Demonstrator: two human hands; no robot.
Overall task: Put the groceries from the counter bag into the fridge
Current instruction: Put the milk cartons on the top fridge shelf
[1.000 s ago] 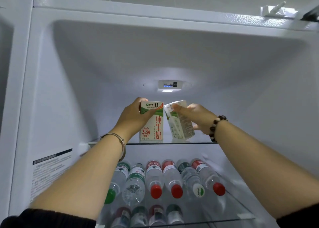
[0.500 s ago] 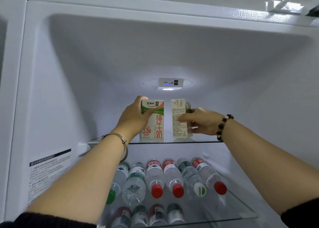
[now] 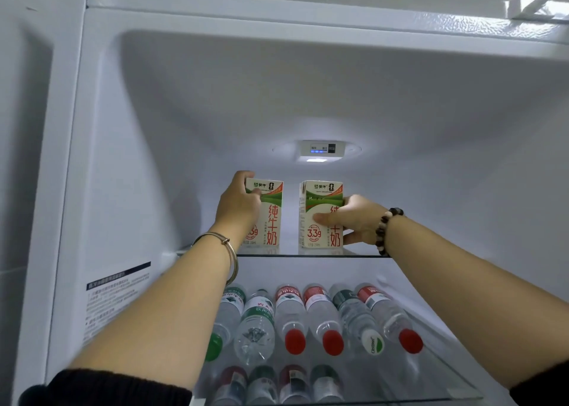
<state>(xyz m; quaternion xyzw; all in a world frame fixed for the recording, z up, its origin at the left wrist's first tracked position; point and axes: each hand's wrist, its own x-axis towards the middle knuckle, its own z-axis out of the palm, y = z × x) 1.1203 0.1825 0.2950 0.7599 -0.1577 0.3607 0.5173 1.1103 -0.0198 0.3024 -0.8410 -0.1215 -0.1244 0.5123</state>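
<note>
On the fridge's (image 3: 92, 135) upper glass shelf (image 3: 289, 254), at its front edge, two milk cartons stand upright side by side with a gap between them. Each shows the 蒙牛 logo on top, 纯牛奶 in red down the front and "3.3g" in a red ring. A left hand (image 3: 238, 205) grips the left carton (image 3: 272, 218) by its upper left side. A right hand (image 3: 358, 218) grips the right carton (image 3: 320, 196), thumb across its front and fingers round its right side. Below, on the lower shelf (image 3: 462, 371), water bottles (image 3: 292, 319) lie in a row, caps forward: mostly red caps, one white cap (image 3: 373, 343) reading "Cestbon". A printed sticker (image 3: 118, 295) on the left wall is too small to read.
</note>
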